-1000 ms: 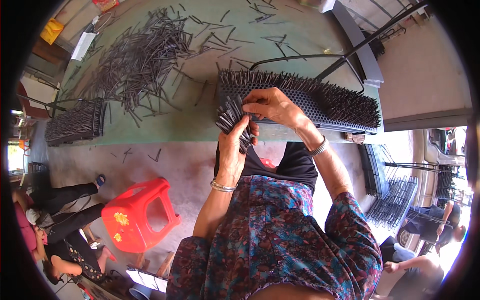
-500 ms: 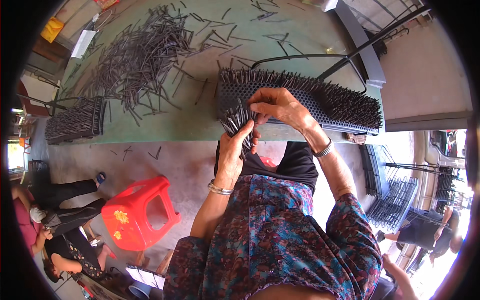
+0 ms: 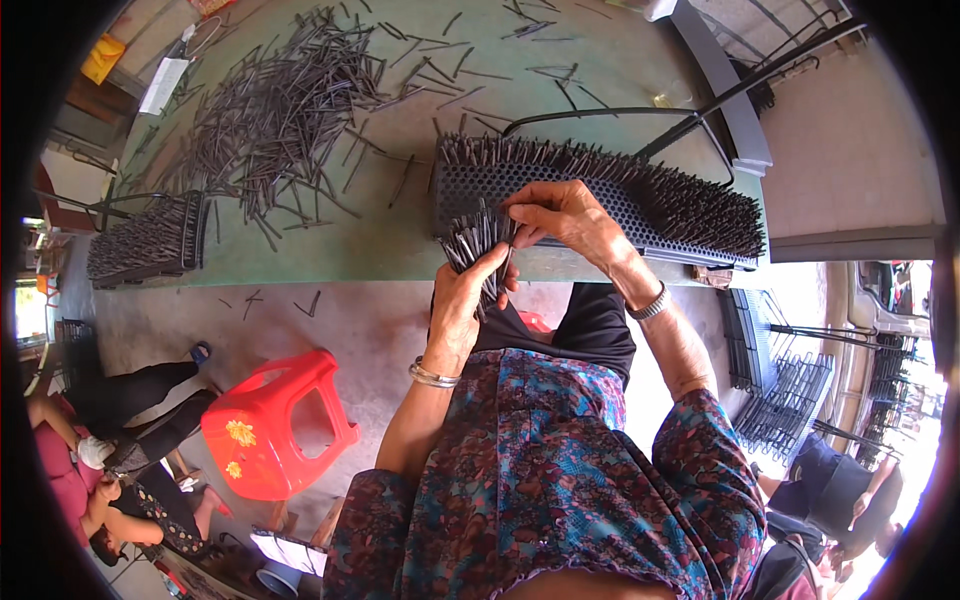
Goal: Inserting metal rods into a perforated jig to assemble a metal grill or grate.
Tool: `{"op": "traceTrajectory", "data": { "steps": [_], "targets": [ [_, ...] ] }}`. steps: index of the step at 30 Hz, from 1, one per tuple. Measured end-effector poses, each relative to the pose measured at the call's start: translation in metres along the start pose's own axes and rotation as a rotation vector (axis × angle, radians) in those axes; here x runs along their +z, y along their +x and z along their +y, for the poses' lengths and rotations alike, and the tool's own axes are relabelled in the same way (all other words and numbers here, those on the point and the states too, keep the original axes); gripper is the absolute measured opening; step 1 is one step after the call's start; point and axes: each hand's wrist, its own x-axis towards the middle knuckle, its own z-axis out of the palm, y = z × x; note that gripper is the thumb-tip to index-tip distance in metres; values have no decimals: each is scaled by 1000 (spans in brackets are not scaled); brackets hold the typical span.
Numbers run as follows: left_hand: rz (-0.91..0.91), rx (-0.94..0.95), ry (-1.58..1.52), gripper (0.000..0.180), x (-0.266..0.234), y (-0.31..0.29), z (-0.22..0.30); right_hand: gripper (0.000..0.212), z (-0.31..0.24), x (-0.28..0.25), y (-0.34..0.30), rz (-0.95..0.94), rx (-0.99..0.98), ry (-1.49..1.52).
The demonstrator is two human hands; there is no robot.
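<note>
My left hand (image 3: 460, 310) is closed round a bundle of thin dark sticks (image 3: 474, 243), their ends fanning upward. At the bundle's right edge, the thumb and fingers of my right hand (image 3: 572, 222) are pinched together on what looks like one stick. Just beyond both hands, a long black perforated tray (image 3: 470, 188) lies along the table's near edge. Upright dark sticks (image 3: 705, 212) fill its far row and right part; holes show bare at its left and middle. A large loose heap of the same sticks (image 3: 275, 120) lies on the left of the table.
The green tabletop (image 3: 370, 240) ends close to my body. A smaller filled tray (image 3: 150, 240) stands at its left corner. A black metal frame (image 3: 690, 125) rises behind the long tray. A red plastic stool (image 3: 270, 430) is at left. People sit lower left; others are at right.
My right hand has shifted slightly right and down, still pinching at the bundle's edge. The left hand keeps its hold. At lower right, a person has moved.
</note>
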Motion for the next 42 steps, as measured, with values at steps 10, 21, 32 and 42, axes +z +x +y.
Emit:
{"op": "traceTrajectory", "data": {
  "steps": [10, 21, 32, 42],
  "targets": [
    [56, -13, 63, 22, -7, 7, 0, 19, -1, -4, 4, -47, 14, -76],
    [45, 24, -19, 27, -5, 9, 5, 15, -25, -16, 1, -30, -37, -224],
    [-3, -72, -212, 21, 5, 7, -14, 10, -40, -30, 36, 384, -434, -637],
    [-28, -137, -394, 22, 6, 2, -28, 8, -43, -32, 47, 319, -474, -795]
  ]
}}
